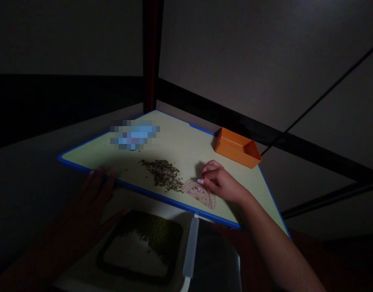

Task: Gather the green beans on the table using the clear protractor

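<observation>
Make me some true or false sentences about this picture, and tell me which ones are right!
1. The right hand rests on a half-round plastic protractor. True.
2. The pile of small green beans sits inside the orange tray. False: it lies on the blue-edged board, away from the orange tray.
3. The left hand holds a spoon. False: its spread fingers touch the board's near edge.
4. A dark-rimmed tray with more beans lies below that edge. True.
</observation>
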Action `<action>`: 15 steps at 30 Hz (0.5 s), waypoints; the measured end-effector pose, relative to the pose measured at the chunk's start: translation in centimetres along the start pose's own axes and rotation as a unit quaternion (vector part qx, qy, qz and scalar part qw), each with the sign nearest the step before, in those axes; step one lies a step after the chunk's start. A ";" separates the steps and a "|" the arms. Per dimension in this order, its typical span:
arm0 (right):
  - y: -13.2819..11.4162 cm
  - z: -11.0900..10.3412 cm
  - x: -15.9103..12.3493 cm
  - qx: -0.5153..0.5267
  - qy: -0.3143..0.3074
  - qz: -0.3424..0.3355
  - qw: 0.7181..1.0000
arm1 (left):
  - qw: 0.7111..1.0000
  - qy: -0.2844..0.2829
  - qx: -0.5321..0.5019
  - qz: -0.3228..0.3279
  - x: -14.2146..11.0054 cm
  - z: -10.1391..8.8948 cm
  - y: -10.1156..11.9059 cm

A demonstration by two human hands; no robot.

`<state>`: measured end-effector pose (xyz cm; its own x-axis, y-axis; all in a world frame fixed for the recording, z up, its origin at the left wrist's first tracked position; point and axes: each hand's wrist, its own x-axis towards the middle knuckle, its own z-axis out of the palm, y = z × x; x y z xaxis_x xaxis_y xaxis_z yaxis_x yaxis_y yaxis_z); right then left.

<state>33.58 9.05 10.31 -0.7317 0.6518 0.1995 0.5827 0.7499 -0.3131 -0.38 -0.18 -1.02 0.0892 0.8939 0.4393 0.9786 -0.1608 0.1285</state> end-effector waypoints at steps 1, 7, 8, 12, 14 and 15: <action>0.0 0.1 0.0 -0.001 0.002 -0.003 1.000 | 1.000 -0.001 0.001 0.000 0.0 0.0 0.0; 0.3 0.7 0.3 -0.014 0.011 -0.014 1.000 | 1.000 0.014 0.004 0.011 0.1 0.4 -0.1; 0.3 0.7 0.3 -0.016 0.009 -0.013 1.000 | 1.000 0.021 0.006 0.015 0.1 0.4 -0.1; 0.4 0.7 0.3 -0.018 0.010 -0.011 1.000 | 1.000 0.020 0.012 0.014 0.1 0.3 0.1; 0.2 0.7 0.4 -0.014 0.008 -0.017 1.000 | 1.000 0.013 0.012 0.012 0.1 0.3 0.0; 0.2 0.8 0.4 -0.010 0.008 -0.021 1.000 | 1.000 0.011 0.011 0.013 0.1 0.3 0.0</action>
<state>33.10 9.35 9.62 -0.7495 0.6220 0.2266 0.5592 0.7781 -0.2860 -0.34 0.02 -1.28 0.1111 0.8796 0.4626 0.9800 -0.1744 0.0962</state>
